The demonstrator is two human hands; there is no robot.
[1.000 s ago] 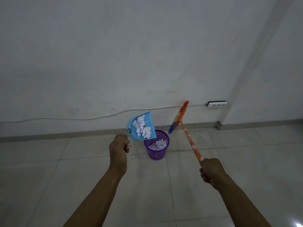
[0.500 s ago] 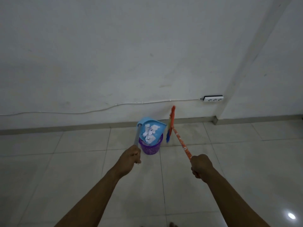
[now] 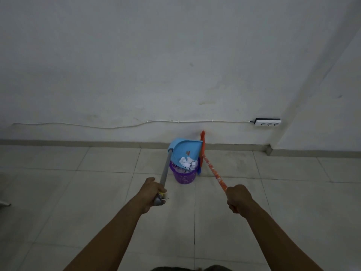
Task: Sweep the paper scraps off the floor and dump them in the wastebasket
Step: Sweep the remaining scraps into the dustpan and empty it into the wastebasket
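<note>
A purple mesh wastebasket point(image 3: 185, 177) stands on the tiled floor near the wall. Tipped over its rim is a light blue dustpan point(image 3: 185, 148), and white paper scraps point(image 3: 188, 162) lie at the pan's lower lip and inside the basket. My left hand point(image 3: 153, 190) is shut on the dustpan's grey handle point(image 3: 165, 171). My right hand point(image 3: 237, 197) is shut on the orange handle of a broom point(image 3: 214, 171); its orange and blue head point(image 3: 202, 151) stands just right of the basket, against the pan's edge.
A white wall with a grey skirting runs behind the basket. A white cable point(image 3: 117, 126) leads along the wall to a power strip point(image 3: 267, 122) near the right corner. Pale floor tiles point(image 3: 97, 192) surround me.
The dustpan has swung down from a raised position to tilt over the basket, and the scraps have slid to its lip. The broom head moved in beside the basket. My view came closer.
</note>
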